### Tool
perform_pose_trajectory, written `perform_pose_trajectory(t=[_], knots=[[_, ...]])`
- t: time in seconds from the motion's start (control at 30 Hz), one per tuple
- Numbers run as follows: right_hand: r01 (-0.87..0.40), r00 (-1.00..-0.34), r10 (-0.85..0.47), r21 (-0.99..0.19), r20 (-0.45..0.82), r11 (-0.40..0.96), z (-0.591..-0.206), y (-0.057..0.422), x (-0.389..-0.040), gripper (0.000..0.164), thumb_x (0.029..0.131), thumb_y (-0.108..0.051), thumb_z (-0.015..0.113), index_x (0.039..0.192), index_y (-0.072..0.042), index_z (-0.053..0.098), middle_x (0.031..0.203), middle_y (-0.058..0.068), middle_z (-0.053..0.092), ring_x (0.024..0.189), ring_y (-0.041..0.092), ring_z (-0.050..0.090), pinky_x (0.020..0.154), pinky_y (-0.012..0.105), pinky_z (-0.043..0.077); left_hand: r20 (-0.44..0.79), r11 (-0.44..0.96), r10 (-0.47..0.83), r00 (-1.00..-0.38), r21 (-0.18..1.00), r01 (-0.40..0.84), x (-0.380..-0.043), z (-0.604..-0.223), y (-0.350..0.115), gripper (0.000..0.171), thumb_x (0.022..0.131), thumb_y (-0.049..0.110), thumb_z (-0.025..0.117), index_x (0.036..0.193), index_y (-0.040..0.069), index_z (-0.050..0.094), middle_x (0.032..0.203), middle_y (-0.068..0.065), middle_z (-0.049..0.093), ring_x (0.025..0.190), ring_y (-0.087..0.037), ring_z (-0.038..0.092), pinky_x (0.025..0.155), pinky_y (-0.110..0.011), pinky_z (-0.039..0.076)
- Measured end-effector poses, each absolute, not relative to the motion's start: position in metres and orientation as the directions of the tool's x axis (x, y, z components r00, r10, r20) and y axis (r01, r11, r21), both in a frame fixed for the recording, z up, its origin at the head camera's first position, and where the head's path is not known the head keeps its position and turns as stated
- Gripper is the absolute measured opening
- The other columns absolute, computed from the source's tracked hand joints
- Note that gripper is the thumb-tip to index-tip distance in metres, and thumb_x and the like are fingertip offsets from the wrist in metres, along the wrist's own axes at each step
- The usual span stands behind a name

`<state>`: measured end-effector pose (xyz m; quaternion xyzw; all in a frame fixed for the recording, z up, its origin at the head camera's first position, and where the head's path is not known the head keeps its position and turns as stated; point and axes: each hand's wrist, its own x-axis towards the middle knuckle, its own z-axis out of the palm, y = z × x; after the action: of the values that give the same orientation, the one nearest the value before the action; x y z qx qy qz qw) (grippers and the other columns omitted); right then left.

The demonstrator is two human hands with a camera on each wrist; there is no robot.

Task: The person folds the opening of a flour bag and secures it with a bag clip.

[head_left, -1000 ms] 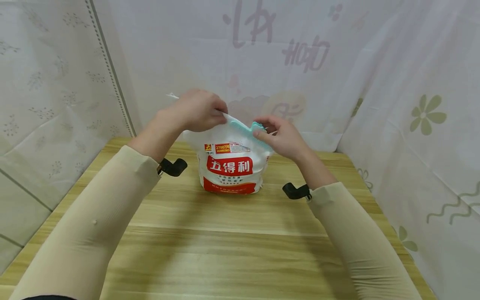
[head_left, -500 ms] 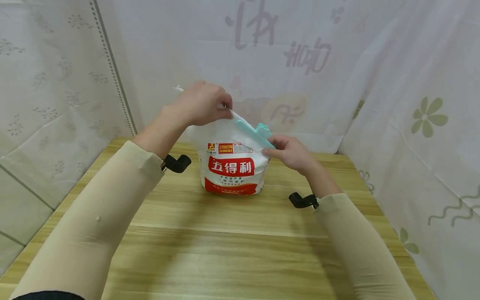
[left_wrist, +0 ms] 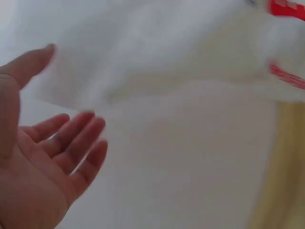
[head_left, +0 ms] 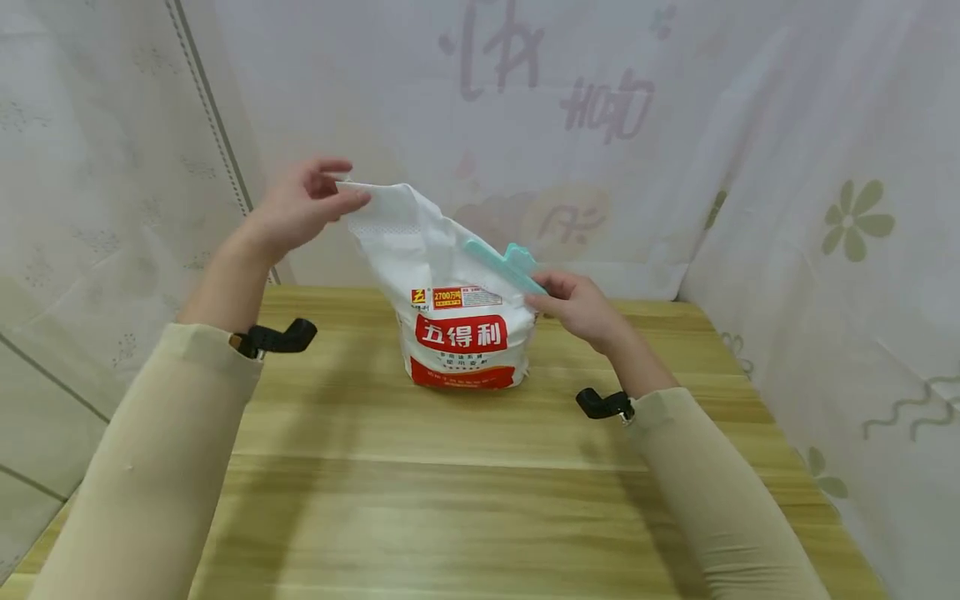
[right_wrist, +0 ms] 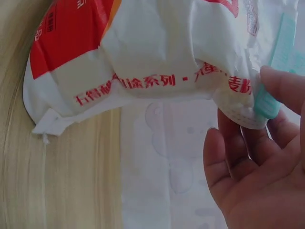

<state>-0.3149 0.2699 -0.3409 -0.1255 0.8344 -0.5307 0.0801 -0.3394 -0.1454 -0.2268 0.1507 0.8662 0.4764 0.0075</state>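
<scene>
A white flour bag (head_left: 462, 275) with red print stands upright on the table, its top slanting up to the left. Across the right part of that top lies a teal bag clip (head_left: 501, 262) with a scalloped tab. My right hand (head_left: 581, 308) pinches the clip's lower right end and the bag edge, thumb in front and fingers behind, as the right wrist view shows. At the raised upper left corner is my left hand (head_left: 303, 204). In the left wrist view its thumb and fingers are spread either side of the bag's white flap (left_wrist: 90, 67), not closed on it.
The wooden table (head_left: 450, 500) reaches back to a pale printed curtain (head_left: 360, 83). More patterned cloth (head_left: 847, 275) hangs on the right. Black wrist mounts (head_left: 281, 336) sit at both sleeve cuffs.
My left hand has let go of the bag's top beside the clip and moved left to the upper corner, which now shows. My right hand has slid down to the clip's lower right end.
</scene>
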Motion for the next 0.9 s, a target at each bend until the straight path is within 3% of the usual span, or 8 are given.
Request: perform_pose_trajectory(t=[0.13, 0.23, 0.3, 0.6, 0.9], knots=[[-0.106, -0.953, -0.301, -0.925, -0.009, 0.364, -0.347, 0.269, -0.315, 0.04, 0.109, -0.023, 0.07, 0.145, -0.006, 0.066, 0.133, 0.011, 0.071, 0.112, 0.022, 0.07, 0.097, 0.032, 0.06, 0.158, 0.096, 0.215, -0.964, 0.979, 0.182, -0.344, -0.289, -0.15, 0.048, 0.109, 0.035, 0.07, 0.148, 0.008, 0.062, 0.129, 0.001, 0.072, 0.115, -0.015, 0.068, 0.103, -0.03, 0.059], [-0.108, -0.957, -0.289, -0.927, -0.001, 0.36, -0.349, 0.268, -0.314, 0.04, 0.109, -0.023, 0.07, 0.144, -0.005, 0.066, 0.13, 0.009, 0.072, 0.111, 0.02, 0.071, 0.096, 0.029, 0.06, 0.238, -0.128, 0.167, -0.957, 0.967, 0.218, -0.343, -0.31, -0.144, 0.022, 0.108, 0.023, 0.072, 0.122, 0.007, 0.076, 0.11, 0.003, 0.077, 0.098, -0.013, 0.074, 0.09, -0.024, 0.062], [-0.115, -0.962, -0.273, -0.923, 0.011, 0.367, -0.35, 0.268, -0.314, 0.039, 0.11, -0.023, 0.068, 0.143, -0.003, 0.066, 0.128, 0.009, 0.072, 0.11, 0.02, 0.07, 0.096, 0.028, 0.06, 0.274, -0.19, 0.125, -0.954, 0.95, 0.248, -0.343, -0.312, -0.138, 0.013, 0.106, 0.019, 0.074, 0.113, 0.01, 0.08, 0.105, 0.003, 0.078, 0.093, -0.013, 0.075, 0.088, -0.023, 0.063], [-0.126, -0.974, -0.22, -0.924, 0.047, 0.361, -0.35, 0.27, -0.308, 0.036, 0.111, -0.024, 0.067, 0.135, 0.003, 0.066, 0.118, 0.002, 0.074, 0.105, 0.016, 0.069, 0.095, 0.025, 0.058, 0.358, -0.098, -0.041, -0.933, 0.927, 0.361, -0.342, -0.297, -0.12, 0.009, 0.1, 0.019, 0.083, 0.105, 0.012, 0.085, 0.091, 0.009, 0.08, 0.084, -0.011, 0.067, 0.073, -0.021, 0.056], [-0.115, -0.967, -0.252, -0.932, 0.027, 0.344, -0.348, 0.272, -0.309, 0.04, 0.111, -0.028, 0.066, 0.142, -0.002, 0.064, 0.119, -0.003, 0.073, 0.112, 0.018, 0.068, 0.107, 0.039, 0.053, 0.372, -0.12, -0.091, -0.924, 0.917, 0.381, -0.338, -0.3, -0.12, 0.005, 0.101, 0.018, 0.081, 0.098, 0.015, 0.083, 0.088, 0.008, 0.077, 0.081, -0.012, 0.063, 0.067, -0.02, 0.051]])
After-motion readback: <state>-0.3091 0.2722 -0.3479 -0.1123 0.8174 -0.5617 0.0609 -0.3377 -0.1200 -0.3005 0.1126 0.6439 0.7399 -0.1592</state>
